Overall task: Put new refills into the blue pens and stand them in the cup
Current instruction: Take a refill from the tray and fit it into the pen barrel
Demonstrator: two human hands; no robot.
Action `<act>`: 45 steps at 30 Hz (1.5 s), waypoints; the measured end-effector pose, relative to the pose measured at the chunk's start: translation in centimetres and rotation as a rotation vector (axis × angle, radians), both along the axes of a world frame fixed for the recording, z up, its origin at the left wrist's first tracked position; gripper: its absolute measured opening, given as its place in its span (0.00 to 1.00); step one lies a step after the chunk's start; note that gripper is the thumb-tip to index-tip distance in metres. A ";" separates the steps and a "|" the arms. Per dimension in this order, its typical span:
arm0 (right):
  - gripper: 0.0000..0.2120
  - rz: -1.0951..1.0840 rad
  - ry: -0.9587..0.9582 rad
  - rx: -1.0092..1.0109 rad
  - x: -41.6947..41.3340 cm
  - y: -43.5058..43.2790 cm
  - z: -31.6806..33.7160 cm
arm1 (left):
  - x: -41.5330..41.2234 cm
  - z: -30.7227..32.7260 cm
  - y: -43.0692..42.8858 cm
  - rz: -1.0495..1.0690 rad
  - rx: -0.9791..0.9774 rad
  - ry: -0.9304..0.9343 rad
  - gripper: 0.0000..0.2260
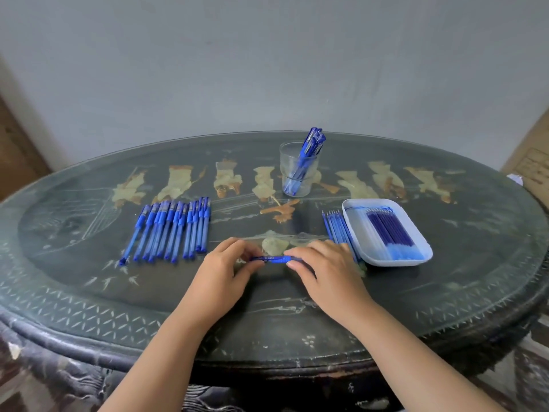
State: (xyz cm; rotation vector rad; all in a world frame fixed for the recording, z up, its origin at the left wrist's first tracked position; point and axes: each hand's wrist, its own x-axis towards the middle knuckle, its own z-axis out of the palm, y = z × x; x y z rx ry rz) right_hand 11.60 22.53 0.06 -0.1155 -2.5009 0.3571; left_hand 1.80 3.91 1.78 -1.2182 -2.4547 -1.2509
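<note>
A blue pen [274,259] lies level between my two hands, just above the table's middle. My left hand [225,270] pinches its left end and my right hand [319,270] grips its right end, hiding both tips. A row of several blue pens [173,230] lies side by side on the left. A clear glass cup [298,169] at the back holds several blue pens [309,153] leaning right. A white tray [386,261] on the right holds a bundle of blue refills [389,227]. Several loose refills [337,227] lie just left of the tray.
The dark oval table [267,316] has pale inlaid figures and a carved rim near me. A grey wall stands behind it. A cardboard box [531,165] sits off the far right edge.
</note>
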 end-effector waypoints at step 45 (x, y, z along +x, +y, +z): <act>0.07 -0.006 0.137 -0.024 -1.1 -0.3 -0.2 | -1.4 -1.7 -0.3 0.135 -0.043 0.052 0.07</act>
